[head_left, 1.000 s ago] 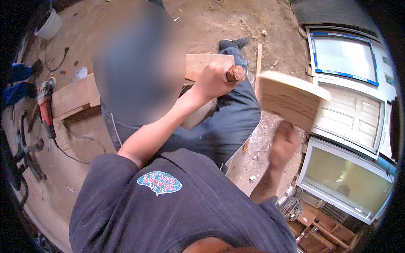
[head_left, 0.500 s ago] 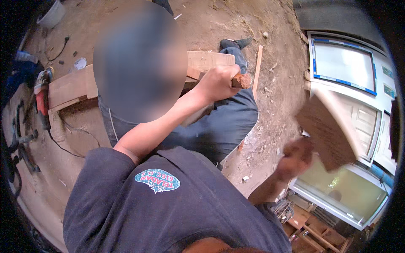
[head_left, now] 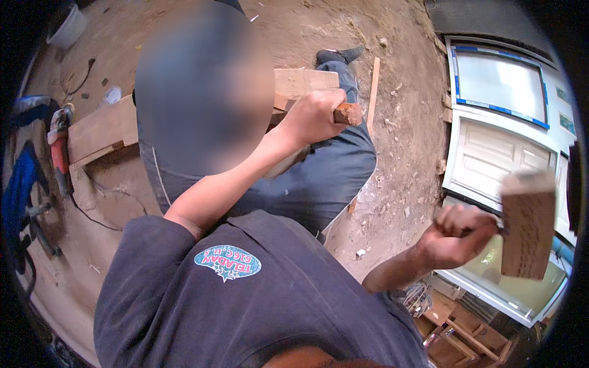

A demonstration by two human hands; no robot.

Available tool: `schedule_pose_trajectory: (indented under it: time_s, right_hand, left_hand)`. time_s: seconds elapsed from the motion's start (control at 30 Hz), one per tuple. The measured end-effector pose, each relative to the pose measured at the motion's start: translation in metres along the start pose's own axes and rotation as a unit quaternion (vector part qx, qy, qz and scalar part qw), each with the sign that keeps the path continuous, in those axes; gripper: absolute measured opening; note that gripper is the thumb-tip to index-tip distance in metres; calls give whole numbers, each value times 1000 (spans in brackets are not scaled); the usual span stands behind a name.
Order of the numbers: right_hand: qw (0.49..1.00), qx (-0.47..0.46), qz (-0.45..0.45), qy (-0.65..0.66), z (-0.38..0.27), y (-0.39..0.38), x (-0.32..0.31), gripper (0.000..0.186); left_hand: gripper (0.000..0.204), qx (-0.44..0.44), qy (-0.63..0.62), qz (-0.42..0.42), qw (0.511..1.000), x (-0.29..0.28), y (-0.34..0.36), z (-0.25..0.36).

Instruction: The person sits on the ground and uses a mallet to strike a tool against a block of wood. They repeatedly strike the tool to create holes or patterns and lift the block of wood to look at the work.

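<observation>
My left hand (head_left: 311, 118) is wrapped round a wooden chisel handle (head_left: 348, 114), whose rough, battered end sticks out beyond my fist. The blade cannot be seen, and a large blurred patch covers much of the area left of the fist. Beneath and behind that hand runs a thick pale timber (head_left: 307, 80), partly hidden by the blur. Out to the right, my right hand (head_left: 457, 236) is closed on the handle of a wooden mallet (head_left: 529, 227). Its blocky head is raised well away from the chisel handle.
A red angle grinder (head_left: 59, 147) with a cord rests at the timber's left end. Blue clamps (head_left: 27, 178) stand beside it, and a white bucket (head_left: 69, 29) is far left. A thin wood strip (head_left: 373, 92) lies on the dirt floor. White door panels (head_left: 497, 150) line the right.
My right hand has swung the mallet outward to the right and a little lower in view. The left hand keeps its hold on the chisel handle, almost unmoved.
</observation>
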State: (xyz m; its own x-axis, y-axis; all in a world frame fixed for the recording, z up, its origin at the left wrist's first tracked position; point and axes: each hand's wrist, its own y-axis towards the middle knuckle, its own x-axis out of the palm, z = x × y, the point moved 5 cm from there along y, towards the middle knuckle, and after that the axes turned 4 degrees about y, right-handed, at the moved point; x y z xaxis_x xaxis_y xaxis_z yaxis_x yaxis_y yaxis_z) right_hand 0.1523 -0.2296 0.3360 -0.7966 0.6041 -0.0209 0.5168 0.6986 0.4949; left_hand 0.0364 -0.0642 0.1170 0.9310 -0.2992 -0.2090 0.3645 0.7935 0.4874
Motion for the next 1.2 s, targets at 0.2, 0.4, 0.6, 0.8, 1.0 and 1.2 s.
schedule_pose_trajectory:
  time_s: [0.2,0.4,0.6,0.8,1.0,1.2]
  right_hand:
    - [924,-34,-144,-351,88,-61,-5,28]
    - [996,-19,12,-81,8,-12,-2,40]
    - [907,-25,-115,-404,77,-62,-6,30]
    - [999,4,-41,9,10,-8,-9,36]
    - [906,-37,-141,-397,77,-56,2,24]
    - [991,18,12,-129,18,-12,-12,32]
  left_hand:
    - [25,4,-4,-25,1000,20,2,-9]
    - [25,-5,5,-18,1000,3,-4,-1]
    - [25,2,-14,-15,1000,7,1,1]
    - [24,-14,7,-15,1000,3,-2,-6]
    - [25,30,17,-3,999,15,1,-6]
    - [25,-4,18,-17,1000,3,-3,-5]
